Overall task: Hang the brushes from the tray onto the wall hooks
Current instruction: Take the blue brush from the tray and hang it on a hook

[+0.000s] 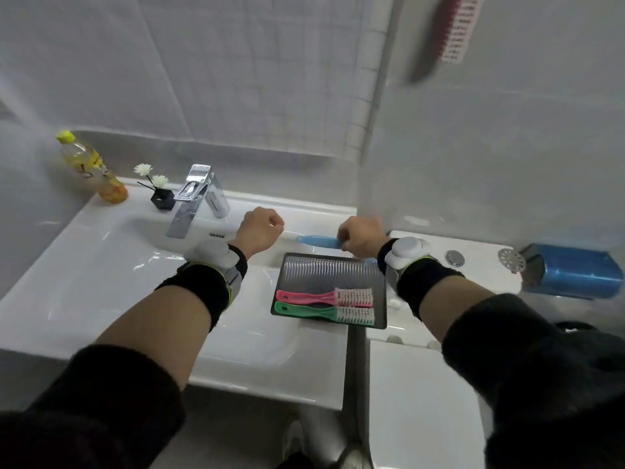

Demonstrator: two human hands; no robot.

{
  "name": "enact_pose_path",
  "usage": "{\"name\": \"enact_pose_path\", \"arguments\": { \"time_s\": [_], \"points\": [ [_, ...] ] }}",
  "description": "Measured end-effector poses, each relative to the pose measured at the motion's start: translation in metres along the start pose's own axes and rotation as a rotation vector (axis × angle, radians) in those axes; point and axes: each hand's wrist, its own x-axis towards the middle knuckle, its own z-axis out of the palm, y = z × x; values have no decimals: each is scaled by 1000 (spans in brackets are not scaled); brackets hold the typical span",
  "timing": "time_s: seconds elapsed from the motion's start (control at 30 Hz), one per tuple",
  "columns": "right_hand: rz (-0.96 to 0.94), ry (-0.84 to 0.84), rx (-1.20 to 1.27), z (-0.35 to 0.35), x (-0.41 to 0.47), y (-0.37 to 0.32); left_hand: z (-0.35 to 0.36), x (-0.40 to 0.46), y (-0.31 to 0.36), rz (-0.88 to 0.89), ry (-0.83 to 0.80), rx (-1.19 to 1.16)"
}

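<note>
A dark ribbed tray [314, 272] rests on the right edge of the white sink. In it lie a pink brush [324, 297] and a green brush [324, 313], side by side, bristles to the right. My right hand [360, 236] is shut on a blue brush [319, 241], held just beyond the tray's far edge with its handle pointing left. My left hand [258, 228] is a closed fist over the sink, holding nothing. A red brush [449, 28] with pale bristles hangs high on the right wall; its hook is out of sight.
A chrome faucet [194, 198], a small black vase with white flowers [161, 196] and a yellow-capped bottle [91, 167] stand at the sink's back. To the right are a toilet tank [473, 255] and a blue paper holder [571, 270].
</note>
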Motion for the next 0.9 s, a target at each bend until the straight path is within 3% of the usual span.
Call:
{"name": "enact_pose_path", "arguments": {
  "time_s": [0.17, 0.43, 0.6, 0.73, 0.9],
  "points": [
    [44, 116, 9, -36, -34, 30, -15, -16, 56, 135, 55, -2],
    [125, 354, 214, -115, -90, 93, -48, -36, 205, 674, 262, 151],
    [163, 526, 452, -177, -111, 126, -82, -37, 298, 996, 546, 349],
    [192, 644, 583, -216, -109, 135, -116, -29, 341, 1154, 873, 407],
    [164, 808, 766, -260, -100, 139, -149, -17, 376, 1070, 1253, 398]
  ]
}}
